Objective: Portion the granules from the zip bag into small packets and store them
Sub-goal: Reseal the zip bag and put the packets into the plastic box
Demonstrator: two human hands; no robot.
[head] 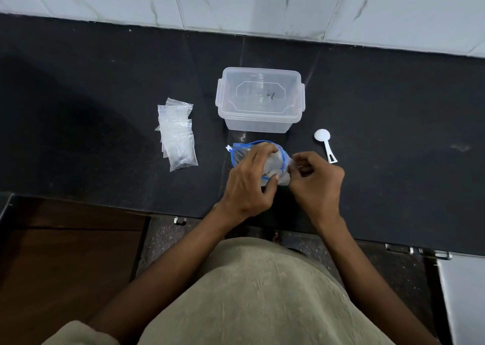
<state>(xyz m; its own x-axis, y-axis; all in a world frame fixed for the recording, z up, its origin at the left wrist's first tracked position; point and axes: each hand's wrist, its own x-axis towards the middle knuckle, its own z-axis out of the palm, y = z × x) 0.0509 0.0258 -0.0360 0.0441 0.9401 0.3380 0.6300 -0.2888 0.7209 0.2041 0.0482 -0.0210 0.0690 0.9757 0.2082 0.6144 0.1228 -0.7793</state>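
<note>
— Two hands on one bag: what worries you?

— Head view: your left hand (249,179) clamps the zip bag (273,161), fingers curled over it, on the black counter (105,82) at 6 o'clock from the lidded clear box (259,100). If you tug the blue seal hard, I judge granules could spill.

— And my right?

— Your right hand (317,179) pinches the bag's edge, fingers together, wrist bent inward. Packets (178,137) lie at 9 o'clock of the bag, the white scoop (325,145) at 2 o'clock.
</note>
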